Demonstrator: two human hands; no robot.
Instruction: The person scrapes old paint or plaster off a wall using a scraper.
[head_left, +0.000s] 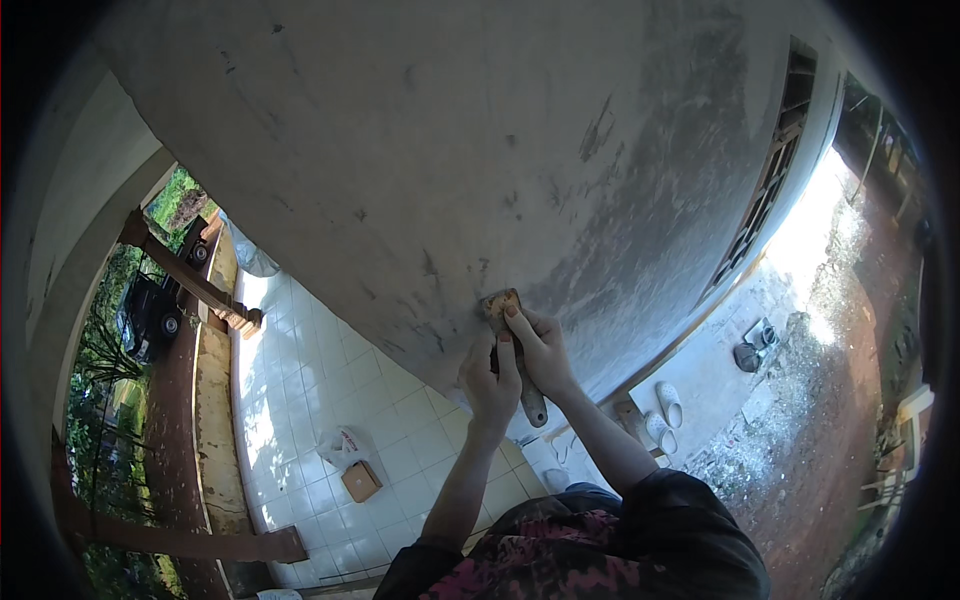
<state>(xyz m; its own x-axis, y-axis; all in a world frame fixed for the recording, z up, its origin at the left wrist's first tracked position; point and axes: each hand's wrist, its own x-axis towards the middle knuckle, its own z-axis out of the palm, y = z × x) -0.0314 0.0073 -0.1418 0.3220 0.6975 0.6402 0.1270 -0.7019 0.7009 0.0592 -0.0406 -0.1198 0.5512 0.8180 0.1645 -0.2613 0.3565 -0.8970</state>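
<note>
Both hands are on one putty knife with a worn, stained blade, which meets the plaster wall in front of me. My right hand wraps the tool from the right, its thumb pressed on the blade. On the other side, my left hand grips it a little lower, thumb pointing up towards the blade. Below the hands sticks out the handle end, which has a hole. The wall bears dark scuffs and scratches, with a broad grey patch right of the tool.
A cardboard box and a plastic bag lie on the tiled floor. White clogs stand at lower right, near rubble. A barred window interrupts the wall. Beyond a low wall stands a dark vehicle.
</note>
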